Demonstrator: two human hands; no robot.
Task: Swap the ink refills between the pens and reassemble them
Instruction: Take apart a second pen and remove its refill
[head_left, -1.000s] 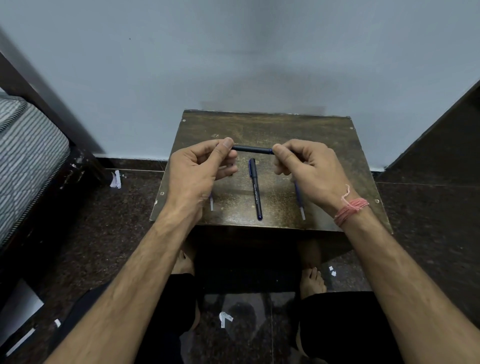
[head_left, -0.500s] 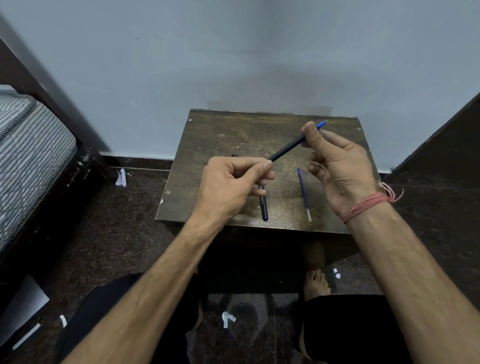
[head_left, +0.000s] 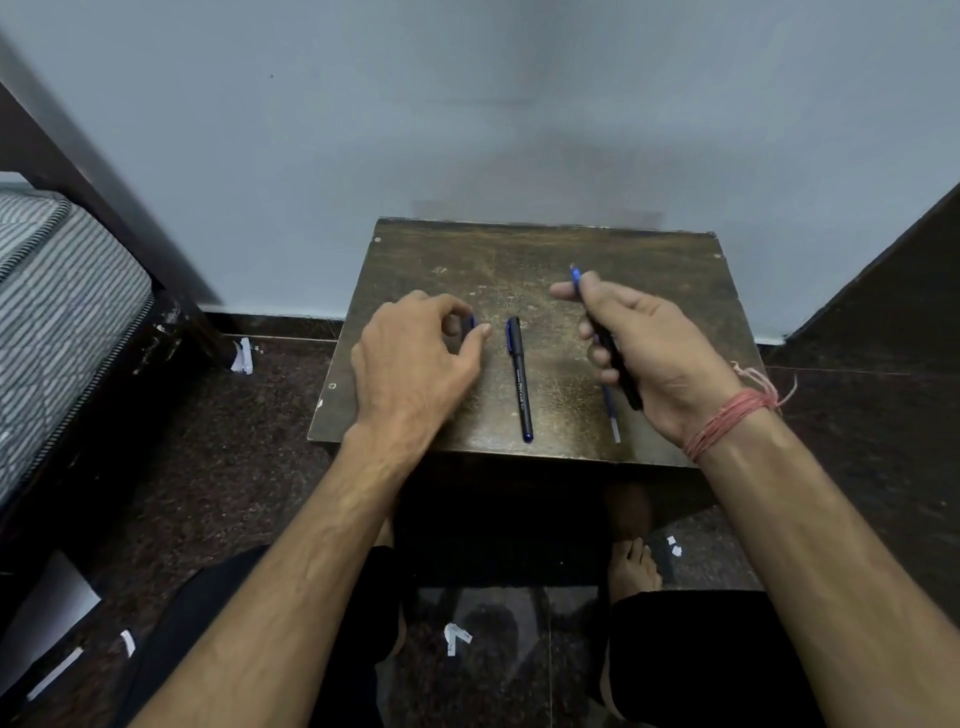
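Note:
On the small brown table (head_left: 467, 260), a capped dark pen (head_left: 520, 382) lies lengthwise in the middle. My right hand (head_left: 654, 358) holds an uncapped dark pen (head_left: 621, 374) above the table's right side, blue tip (head_left: 575, 273) pointing away from me. A thin blue refill (head_left: 612, 415) lies on the table under that hand, partly hidden. My left hand (head_left: 415, 358) is low over the table's left side, thumb and fingers pinched on a small dark pen cap (head_left: 470, 325) with a blue edge.
The table stands against a pale wall. A striped mattress (head_left: 57, 312) on a dark frame is at the left. My bare feet (head_left: 634, 566) and dark shorts are below the table, with paper scraps (head_left: 457, 636) on the dark floor.
The hands have come apart. My left hand has dropped to the table with the small cap. My right hand has turned the pen from slanted to pointing away from me.

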